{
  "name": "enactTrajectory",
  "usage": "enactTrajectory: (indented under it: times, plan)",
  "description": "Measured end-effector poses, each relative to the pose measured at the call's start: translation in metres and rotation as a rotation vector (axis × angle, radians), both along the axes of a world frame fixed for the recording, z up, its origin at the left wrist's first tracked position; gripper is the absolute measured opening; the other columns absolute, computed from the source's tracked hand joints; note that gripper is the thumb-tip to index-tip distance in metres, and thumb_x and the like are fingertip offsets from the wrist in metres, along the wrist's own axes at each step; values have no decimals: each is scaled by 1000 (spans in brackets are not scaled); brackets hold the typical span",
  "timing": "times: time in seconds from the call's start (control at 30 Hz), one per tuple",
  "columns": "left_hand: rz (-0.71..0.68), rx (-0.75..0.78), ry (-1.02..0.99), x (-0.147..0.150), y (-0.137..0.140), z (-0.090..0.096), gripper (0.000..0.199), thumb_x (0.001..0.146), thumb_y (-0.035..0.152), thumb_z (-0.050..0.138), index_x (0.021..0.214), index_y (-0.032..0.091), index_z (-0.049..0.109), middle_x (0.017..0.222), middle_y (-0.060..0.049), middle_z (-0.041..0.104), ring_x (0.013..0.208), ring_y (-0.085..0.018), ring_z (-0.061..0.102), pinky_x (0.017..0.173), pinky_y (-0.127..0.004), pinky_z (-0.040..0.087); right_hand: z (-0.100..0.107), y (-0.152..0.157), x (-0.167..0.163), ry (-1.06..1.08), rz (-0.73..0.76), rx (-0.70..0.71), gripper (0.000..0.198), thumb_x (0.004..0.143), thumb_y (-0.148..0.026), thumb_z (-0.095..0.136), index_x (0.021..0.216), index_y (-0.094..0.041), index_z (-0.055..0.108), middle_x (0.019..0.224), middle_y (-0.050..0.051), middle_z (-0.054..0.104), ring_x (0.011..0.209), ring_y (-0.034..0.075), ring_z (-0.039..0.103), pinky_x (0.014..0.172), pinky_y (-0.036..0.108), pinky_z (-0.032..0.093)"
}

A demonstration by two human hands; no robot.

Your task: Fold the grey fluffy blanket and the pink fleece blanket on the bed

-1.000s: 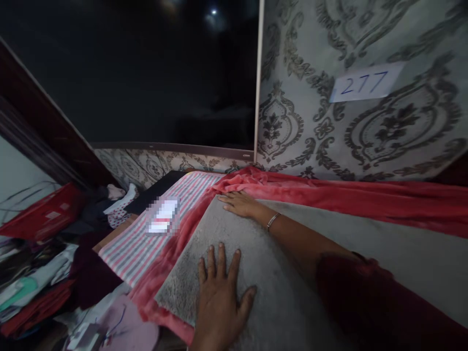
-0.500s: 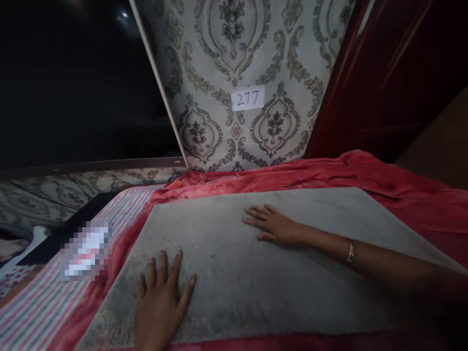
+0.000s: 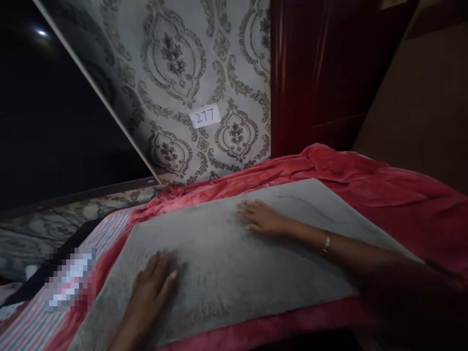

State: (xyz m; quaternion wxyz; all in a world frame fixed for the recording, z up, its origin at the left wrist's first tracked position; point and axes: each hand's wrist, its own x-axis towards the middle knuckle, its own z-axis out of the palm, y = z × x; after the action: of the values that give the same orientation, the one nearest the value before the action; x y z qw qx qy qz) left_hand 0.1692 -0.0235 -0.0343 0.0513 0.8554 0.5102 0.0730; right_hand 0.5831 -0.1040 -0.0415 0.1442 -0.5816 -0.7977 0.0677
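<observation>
A wide grey mat or cloth (image 3: 219, 273) lies flat over the red blanket, its surface marked with darker smudges. My left hand (image 3: 151, 287) is over its near left part, palm down, with the thumb apart from the fingers; the fingertips are blurred. Toward the far middle of the grey sheet, my right hand (image 3: 261, 217) rests palm down with its fingers spread, a metal bangle on its wrist. Neither hand grips anything. Whether the left palm presses on the surface, I cannot tell.
The red blanket (image 3: 395, 195) bunches up along the wall and right side. A striped cloth (image 3: 34, 319) with a pixelated patch lies at left. A dark screen (image 3: 66, 122) stands at upper left, and a paper marked 277 (image 3: 205, 116) is on the wall beside a dark red panel (image 3: 310, 73).
My view has turned right and tilted, so the wall and screen sit further left. My left hand's fingers are closer together and blurred. The right hand stays on the grey sheet, fingers blurred.
</observation>
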Motion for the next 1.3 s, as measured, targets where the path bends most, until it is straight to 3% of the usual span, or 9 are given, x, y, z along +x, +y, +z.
enactTrajectory:
  times: [0.1, 0.23, 0.33, 0.43, 0.6, 0.77, 0.93, 1.07, 1.3]
  plan:
    - [-390, -177, -109, 80, -1, 28, 62, 100, 50, 32, 153, 21, 46, 161, -5, 41, 148, -19, 39, 123, -40, 31, -1, -54, 0, 75, 164, -35, 60, 102, -59, 45, 156, -32, 42, 165, 9, 31, 155, 31, 17, 123, 61, 10]
    - [-806, -287, -122, 217, -1, 50, 54, 104, 41, 33, 154, 26, 43, 160, -1, 43, 146, -13, 41, 122, -33, 33, -11, -87, 6, 117, 162, -51, 62, 101, -59, 47, 156, -30, 43, 165, 9, 31, 155, 30, 16, 124, 60, 7]
    - [-968, -227, -63, 307, 3, 43, 50, 104, 39, 37, 153, 30, 44, 160, -2, 42, 149, -14, 36, 123, -37, 29, -19, -87, 9, 145, 147, -5, 62, 100, -56, 52, 155, -29, 45, 162, 8, 37, 155, 29, 18, 125, 57, 6]
    - [-1023, -194, 35, 368, 10, 20, 50, 104, 41, 39, 153, 33, 43, 164, -4, 35, 154, -19, 26, 125, -51, 20, -21, -84, 10, 176, 143, 2, 63, 99, -56, 53, 156, -31, 43, 163, 7, 35, 154, 28, 21, 125, 56, 9]
    - [-1079, -27, 36, 405, 36, -9, 58, 101, 46, 47, 157, 34, 37, 167, -6, 31, 156, -24, 22, 125, -56, 13, -23, -84, 13, 250, 161, -39, 64, 99, -55, 53, 157, -33, 40, 165, 6, 30, 156, 28, 14, 125, 58, 6]
    - [-910, -79, 156, 427, 60, 3, 57, 103, 47, 39, 157, 29, 37, 167, -9, 31, 154, -28, 27, 120, -55, 27, -24, -84, 15, 292, 159, -29, 63, 99, -50, 57, 157, -33, 40, 165, 5, 31, 156, 26, 12, 125, 57, 4]
    - [-846, 25, 35, 475, 24, 18, 49, 104, 45, 37, 130, 13, 64, 136, -18, 63, 128, -28, 57, 109, -41, 42, -16, -85, 15, 225, 148, 10, 60, 96, -39, 62, 153, -27, 47, 164, 5, 33, 156, 26, 15, 126, 56, 7]
    - [-777, 31, 43, 515, -5, 16, 50, 101, 51, 46, 121, 10, 67, 126, -20, 68, 118, -28, 63, 99, -37, 46, -12, -82, 16, 129, 143, 54, 59, 92, -37, 67, 148, -24, 53, 158, 7, 45, 152, 27, 26, 126, 54, 11]
    - [-733, 37, 47, 555, 16, -5, 37, 104, 36, 39, 122, 15, 65, 113, -17, 74, 109, -25, 69, 89, -33, 48, -15, -81, 17, 38, 137, 77, 57, 92, -42, 66, 145, -22, 56, 156, 8, 46, 151, 28, 27, 126, 54, 13]
